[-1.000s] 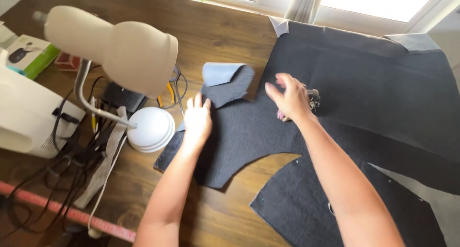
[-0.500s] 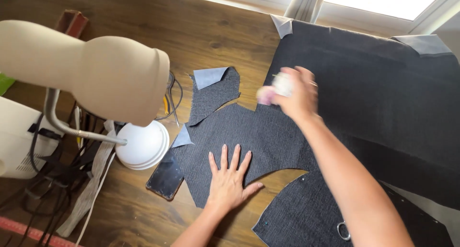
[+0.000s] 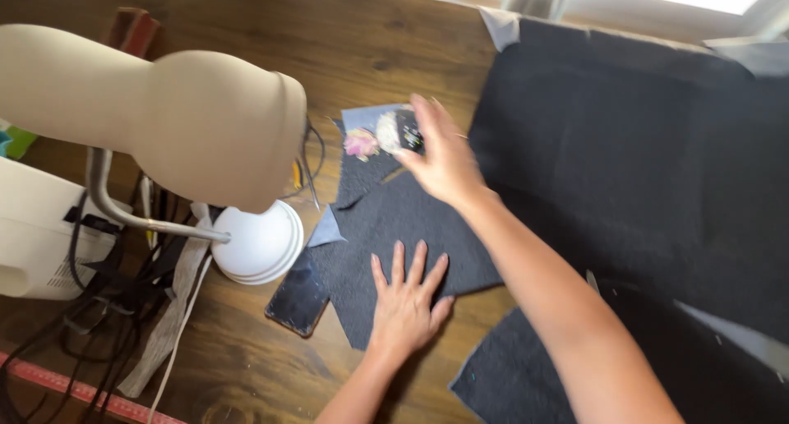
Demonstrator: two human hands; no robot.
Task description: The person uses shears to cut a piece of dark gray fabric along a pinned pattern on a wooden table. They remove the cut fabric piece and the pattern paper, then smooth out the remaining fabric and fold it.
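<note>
Left hand point(image 3: 404, 302) lies flat, grip open, on the dark fabric piece point(image 3: 411, 227), which runs diagonally toward upper left.

Wooden table point(image 3: 246, 29) bears dark fabric pieces point(image 3: 625, 153), phone point(image 3: 300, 297), lamp base point(image 3: 259, 243).

The left hand point(image 3: 407, 297) lies flat, palm down, fingers spread and pointing away from the body, its forearm rising from the lower edge, while the right arm stretches diagonally from the lower right, its right hand point(image 3: 444, 157) blurred, raised, fingers loosely curled leftward.
</note>
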